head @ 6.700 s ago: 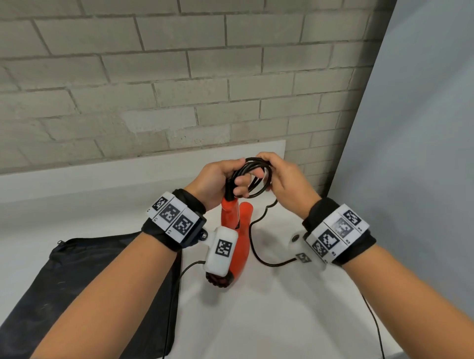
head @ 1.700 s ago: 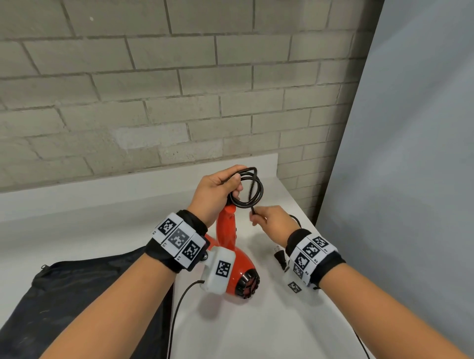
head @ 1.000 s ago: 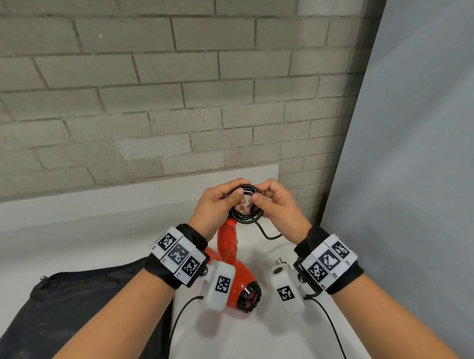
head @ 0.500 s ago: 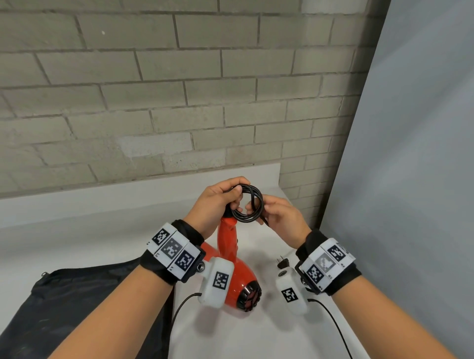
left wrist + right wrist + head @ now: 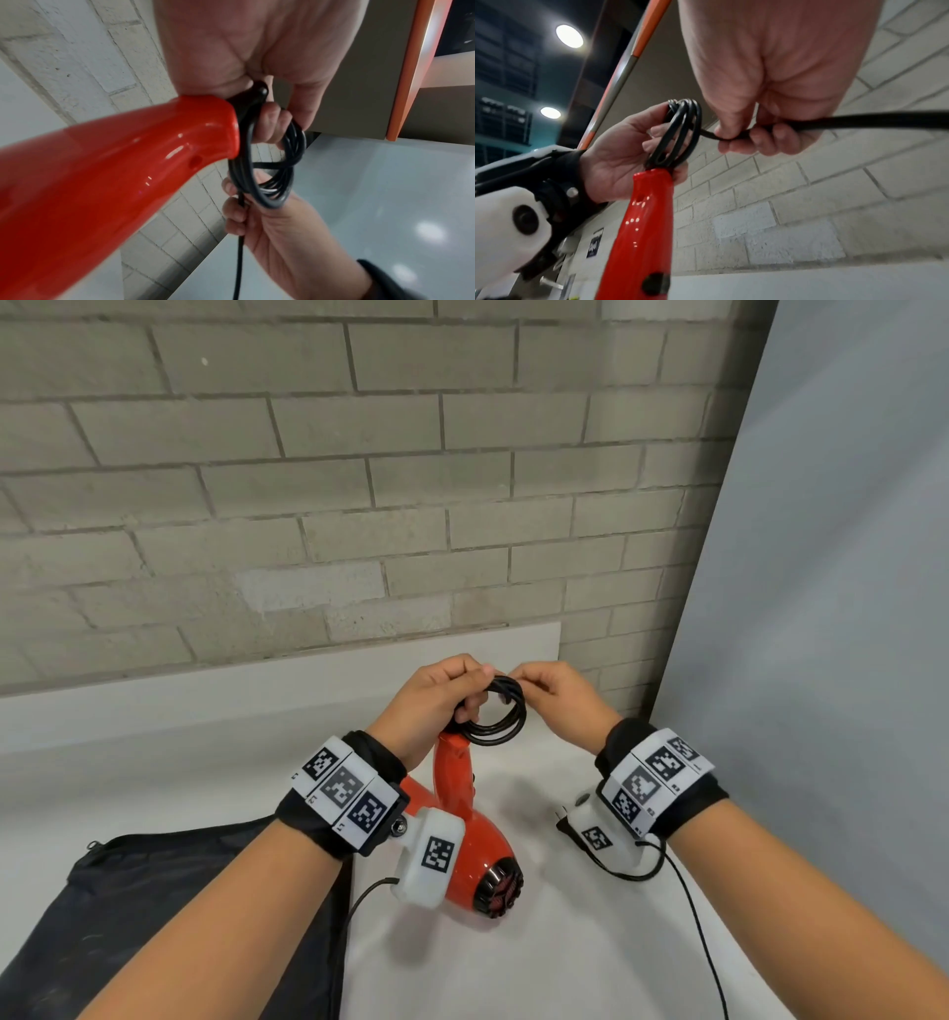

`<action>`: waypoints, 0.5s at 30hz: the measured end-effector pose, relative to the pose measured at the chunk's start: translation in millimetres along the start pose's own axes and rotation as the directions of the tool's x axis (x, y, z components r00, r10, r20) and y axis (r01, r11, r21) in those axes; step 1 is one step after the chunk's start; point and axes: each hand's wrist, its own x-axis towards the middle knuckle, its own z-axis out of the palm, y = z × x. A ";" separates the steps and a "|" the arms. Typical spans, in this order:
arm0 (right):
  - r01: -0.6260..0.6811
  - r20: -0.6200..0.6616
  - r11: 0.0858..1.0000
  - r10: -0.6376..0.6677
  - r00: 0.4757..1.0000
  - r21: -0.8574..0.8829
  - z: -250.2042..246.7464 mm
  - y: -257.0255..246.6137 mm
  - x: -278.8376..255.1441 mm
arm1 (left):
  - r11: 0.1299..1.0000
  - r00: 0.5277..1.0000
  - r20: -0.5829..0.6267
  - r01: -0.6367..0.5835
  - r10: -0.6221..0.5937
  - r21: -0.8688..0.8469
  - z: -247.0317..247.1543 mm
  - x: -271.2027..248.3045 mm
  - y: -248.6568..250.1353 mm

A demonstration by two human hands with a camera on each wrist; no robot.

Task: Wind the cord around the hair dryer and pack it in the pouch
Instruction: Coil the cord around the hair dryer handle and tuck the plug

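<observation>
The red hair dryer (image 5: 462,834) stands on the white table (image 5: 539,958), handle up and its round end down. My left hand (image 5: 472,695) grips a coil of black cord (image 5: 506,719) at the top of the handle, with fingers through the loops (image 5: 272,172). Just right of the coil, my right hand (image 5: 524,680) pinches the loose run of cord (image 5: 834,121) between thumb and fingers. The plug (image 5: 562,819) dangles below my right wrist. A black pouch (image 5: 154,916) lies flat at the left.
A brick wall (image 5: 359,505) rises behind the table's raised back edge. A grey panel (image 5: 821,608) closes off the right side. The wrist cameras' thin cables (image 5: 703,932) trail over the table near my arms.
My right hand has risen from beside the coil to its top right, bringing the cord with it. The loose cord has grown short and the plug now hangs by my right wrist.
</observation>
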 end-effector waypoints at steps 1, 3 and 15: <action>0.012 -0.018 0.998 -0.013 1.000 -0.061 -3.2 -3.7 2.7 | 1.000 1.000 0.007 -0.002 0.002 0.011 0.1 0.0 0.8; 0.043 -0.038 0.985 -0.050 0.998 -0.164 -9.2 -14.3 6.9 | 1.000 1.000 0.019 -0.002 0.001 0.028 0.1 0.2 1.7; 0.053 -0.134 0.933 -0.107 0.985 -0.355 -15.7 -63.2 -1.2 | 0.998 0.999 0.026 -0.041 0.040 0.040 -7.3 -0.3 -2.7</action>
